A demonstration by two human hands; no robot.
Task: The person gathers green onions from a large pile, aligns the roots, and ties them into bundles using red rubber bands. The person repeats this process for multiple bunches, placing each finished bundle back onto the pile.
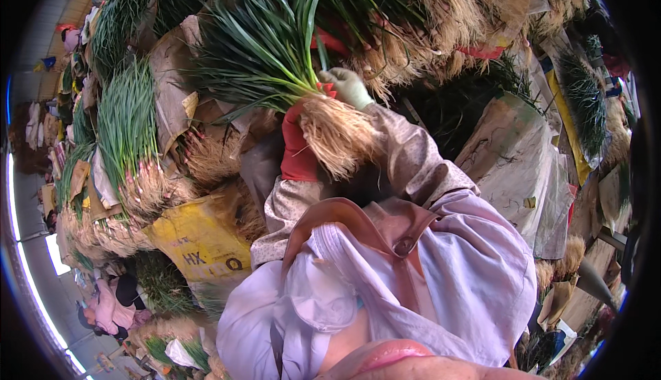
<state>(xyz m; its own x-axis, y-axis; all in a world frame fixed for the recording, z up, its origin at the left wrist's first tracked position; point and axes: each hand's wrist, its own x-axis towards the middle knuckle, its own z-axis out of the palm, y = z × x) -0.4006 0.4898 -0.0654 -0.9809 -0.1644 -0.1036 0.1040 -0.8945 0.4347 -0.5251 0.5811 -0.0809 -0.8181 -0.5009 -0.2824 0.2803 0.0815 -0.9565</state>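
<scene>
A bunch of green garlic [294, 77], with long flat leaves and a mass of pale roots [335, 132], is held out before my chest. Its leaves fan away to the upper left, and the roots hang toward me. My left hand [295, 137], in a red glove, wraps around the neck of the bunch from below; its red fingertips show on the far side. My right hand [347, 86], in a pale green glove, has its fingers curled at the stem bases beside those fingertips. What lies under its fingers is hidden.
More rooted bunches [392, 54] lie heaped just beyond my hands. Other bunches [131, 137] stand at the left, near a yellow printed sack [201, 240]. A worn whitish sheet [511, 158] lies to the right. Another person [111, 302] is at the lower left.
</scene>
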